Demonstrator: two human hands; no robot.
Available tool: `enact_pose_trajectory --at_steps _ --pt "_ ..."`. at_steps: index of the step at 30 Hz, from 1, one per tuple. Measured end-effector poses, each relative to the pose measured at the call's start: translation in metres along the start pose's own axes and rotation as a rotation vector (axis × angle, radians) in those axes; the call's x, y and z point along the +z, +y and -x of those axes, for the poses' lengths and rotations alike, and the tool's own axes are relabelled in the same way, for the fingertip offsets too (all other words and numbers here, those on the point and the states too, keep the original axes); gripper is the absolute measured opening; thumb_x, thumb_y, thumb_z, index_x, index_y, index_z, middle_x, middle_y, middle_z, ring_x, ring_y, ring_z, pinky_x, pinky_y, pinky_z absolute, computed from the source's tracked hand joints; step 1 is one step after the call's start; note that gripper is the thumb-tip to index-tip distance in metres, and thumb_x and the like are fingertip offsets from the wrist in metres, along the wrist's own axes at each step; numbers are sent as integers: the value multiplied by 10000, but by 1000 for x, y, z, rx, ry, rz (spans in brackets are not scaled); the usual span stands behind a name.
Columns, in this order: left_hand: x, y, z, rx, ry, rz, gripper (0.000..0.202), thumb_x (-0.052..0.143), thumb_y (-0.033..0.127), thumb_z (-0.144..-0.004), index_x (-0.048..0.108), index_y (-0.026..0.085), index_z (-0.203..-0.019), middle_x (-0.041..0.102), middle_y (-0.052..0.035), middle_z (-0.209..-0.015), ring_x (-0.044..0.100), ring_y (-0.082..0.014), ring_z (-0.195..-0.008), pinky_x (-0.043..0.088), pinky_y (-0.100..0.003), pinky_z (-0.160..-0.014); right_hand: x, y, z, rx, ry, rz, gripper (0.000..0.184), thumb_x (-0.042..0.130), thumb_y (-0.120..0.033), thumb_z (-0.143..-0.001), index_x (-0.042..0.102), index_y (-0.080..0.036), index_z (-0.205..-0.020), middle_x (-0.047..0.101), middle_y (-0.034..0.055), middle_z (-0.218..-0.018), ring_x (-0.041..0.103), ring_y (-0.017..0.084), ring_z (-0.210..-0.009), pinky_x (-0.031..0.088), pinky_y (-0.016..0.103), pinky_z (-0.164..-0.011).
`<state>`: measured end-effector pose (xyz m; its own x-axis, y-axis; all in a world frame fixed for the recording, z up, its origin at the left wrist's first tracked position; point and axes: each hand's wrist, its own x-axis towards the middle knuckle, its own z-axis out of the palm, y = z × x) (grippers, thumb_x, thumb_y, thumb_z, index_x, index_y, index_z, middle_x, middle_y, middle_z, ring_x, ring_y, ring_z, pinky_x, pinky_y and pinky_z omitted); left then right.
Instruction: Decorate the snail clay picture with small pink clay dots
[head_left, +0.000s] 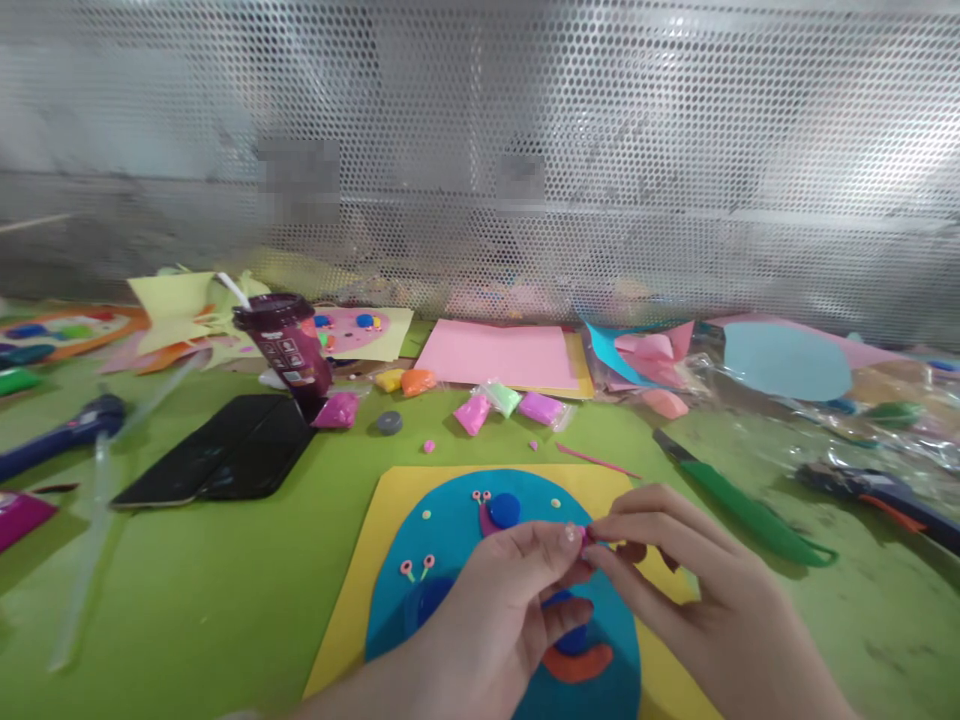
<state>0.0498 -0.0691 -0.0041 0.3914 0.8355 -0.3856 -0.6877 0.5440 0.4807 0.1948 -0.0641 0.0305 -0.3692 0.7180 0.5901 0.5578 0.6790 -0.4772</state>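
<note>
My left hand [517, 590] and my right hand [675, 570] meet above the craft board, pinching a small bit of pink clay [583, 538] between their fingertips. Most of that piece is covered by the fingers. Beneath them, a blue paper oval [397, 625] lies on a yellow sheet [352, 590]. On the oval sit clay snails with dark blue round shells; one shell [505, 511] has a pink body and two eye stalks. An orange curved clay strip [577, 664] shows below my left fingers. My left forearm hides part of the board.
Behind the board are clay packets [472, 413], a grey lid-like disc [389, 422] and pink paper [495, 352]. A dark cup [283, 345] with a straw and a black phone-like case [221, 450] stand left. A green-handled cutter [742, 505] lies right, before a perforated metal panel [480, 130].
</note>
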Motion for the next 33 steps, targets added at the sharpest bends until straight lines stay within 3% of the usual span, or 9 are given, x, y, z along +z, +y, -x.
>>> enact_pose_trajectory --at_steps 5,7,10,13,16,20,26,30,33 --pt "1 2 3 -5 52 29 192 787 252 -629 636 141 -672 628 -19 -692 585 -112 -673 472 -222 -598 -8 1 -7 100 -53 -77 102 534 -259 -866 606 -212 -811 576 26 -774 567 140 -641 487 221 -523" --pt "0 6 3 9 55 53 156 760 236 -669 632 147 -680 625 -6 -706 592 -109 -679 480 -228 -607 -14 11 -9 104 -153 -64 107 512 -254 -883 599 -210 -838 580 26 -814 569 135 -679 487 219 -555" --pt "-3 11 2 42 17 49 109 696 237 -748 634 148 -737 626 0 -748 594 -93 -691 486 -219 -629 -19 34 -7 -29 -415 80 170 456 -206 -888 626 -206 -873 588 26 -825 579 139 -702 486 229 -581" --pt "-5 14 -1 48 27 57 83 667 224 -778 631 149 -782 634 -6 -793 602 -88 -710 489 -209 -627 -13 53 1 -138 -479 212 179 489 -155 -844 656 -205 -885 576 38 -812 574 177 -730 482 280 -617" --pt "-5 14 -1 50 49 58 76 659 217 -787 629 147 -789 637 -13 -807 607 -89 -717 492 -208 -629 0 59 9 -165 -485 258 209 572 -78 -746 673 -218 -864 569 36 -800 546 190 -698 457 299 -592" --pt "-5 15 -1 44 75 47 78 666 219 -781 634 149 -779 641 -14 -810 603 -82 -700 495 -205 -629 8 53 10 -183 -500 268 219 565 -18 -726 657 -212 -772 570 17 -743 526 168 -660 434 278 -581" --pt "-8 11 -2 8 64 25 101 696 232 -750 637 152 -767 645 -14 -795 610 -90 -703 495 -207 -624 -9 40 -5 -79 -412 152 186 430 -75 -838 585 -177 -851 571 46 -835 557 153 -753 479 261 -649" --pt "-8 4 -1 -15 83 -52 159 746 252 -686 628 147 -699 641 -12 -695 609 -108 -660 497 -208 -572 -19 26 -11 86 -301 -79 87 519 -167 -852 594 -211 -845 583 10 -828 557 108 -667 474 196 -567" --pt "-7 0 -2 -25 73 -104 215 773 293 -644 629 137 -677 640 -17 -635 606 -112 -620 489 -192 -519 -19 18 -9 130 -262 -162 96 554 -164 -845 620 -233 -851 593 -3 -838 564 108 -697 473 195 -586"
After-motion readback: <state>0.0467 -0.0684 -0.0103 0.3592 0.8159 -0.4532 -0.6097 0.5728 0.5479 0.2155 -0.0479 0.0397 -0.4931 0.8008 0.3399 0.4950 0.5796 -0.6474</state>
